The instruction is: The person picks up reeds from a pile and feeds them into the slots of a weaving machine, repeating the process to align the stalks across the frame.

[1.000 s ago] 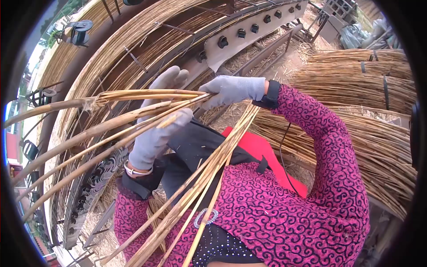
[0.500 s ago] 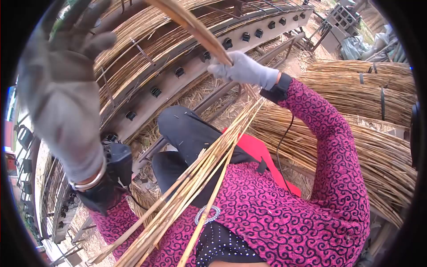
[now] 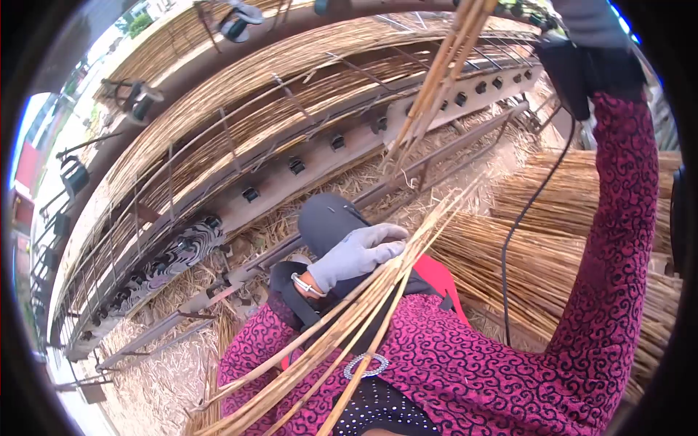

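My left hand [image 3: 360, 254], in a grey glove, is over my lap with its fingers apart, beside a loose bunch of thin tan stalks [image 3: 363, 301] that lies slanting across my body. At the top right, my right hand [image 3: 592, 25] is raised, also gloved; its fingers are cut off by the frame edge. Several more stalks [image 3: 443, 80] hang slanting at the top centre, their upper ends out of view, so what holds them does not show.
A long metal rack [image 3: 276, 178] with black fittings, filled with stalks, curves across the left and top. Big stalk bundles [image 3: 538, 254] lie at the right. A black cable [image 3: 512, 243] hangs from my right wrist. Straw covers the ground.
My left hand has come down from the upper left to the stalks on my lap. My right hand has risen toward the top right, and the stalks in front now stand steeper.
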Tool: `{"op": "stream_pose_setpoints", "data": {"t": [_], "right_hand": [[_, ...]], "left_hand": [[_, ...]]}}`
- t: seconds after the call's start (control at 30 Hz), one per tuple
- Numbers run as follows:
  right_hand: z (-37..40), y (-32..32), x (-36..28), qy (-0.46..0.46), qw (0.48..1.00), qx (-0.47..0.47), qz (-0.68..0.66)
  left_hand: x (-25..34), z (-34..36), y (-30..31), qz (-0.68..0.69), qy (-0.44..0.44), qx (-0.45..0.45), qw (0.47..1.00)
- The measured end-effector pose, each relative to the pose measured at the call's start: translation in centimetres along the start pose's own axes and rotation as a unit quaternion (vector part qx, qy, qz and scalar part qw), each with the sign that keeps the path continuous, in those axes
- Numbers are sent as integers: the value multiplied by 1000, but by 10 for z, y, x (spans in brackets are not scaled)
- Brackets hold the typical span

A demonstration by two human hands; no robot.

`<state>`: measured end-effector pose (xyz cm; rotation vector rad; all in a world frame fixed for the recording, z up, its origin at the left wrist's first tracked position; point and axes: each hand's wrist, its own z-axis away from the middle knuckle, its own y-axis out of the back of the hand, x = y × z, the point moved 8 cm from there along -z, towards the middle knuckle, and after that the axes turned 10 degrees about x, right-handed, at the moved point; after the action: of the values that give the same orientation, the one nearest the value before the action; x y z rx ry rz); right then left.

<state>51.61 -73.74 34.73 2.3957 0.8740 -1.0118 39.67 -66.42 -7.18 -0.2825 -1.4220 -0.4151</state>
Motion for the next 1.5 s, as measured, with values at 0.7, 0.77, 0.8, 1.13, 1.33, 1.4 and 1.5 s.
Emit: {"op": "stream_pose_setpoints", "data": {"t": [0.7,0.77,0.8,1.13,1.33,1.4,1.5], "right_hand": [[-46,103,29,-70,950,60,-300],[-29,89,48,-77,940,105,-315],[-13,81,60,-81,933,136,-323],[189,-172,266,-360,808,88,-459],[204,-201,269,-384,885,-2,-262],[217,-217,261,-397,893,-160,-136],[203,-192,172,-80,961,-193,181]], "left_hand": [[11,-23,40,320,-79,122,936],[19,-18,38,468,-83,81,876],[39,4,50,308,-119,166,929],[16,84,105,578,-188,349,713],[-41,116,137,612,-182,426,641],[-41,133,145,584,-194,441,654],[-61,155,158,599,-200,445,635]]}}
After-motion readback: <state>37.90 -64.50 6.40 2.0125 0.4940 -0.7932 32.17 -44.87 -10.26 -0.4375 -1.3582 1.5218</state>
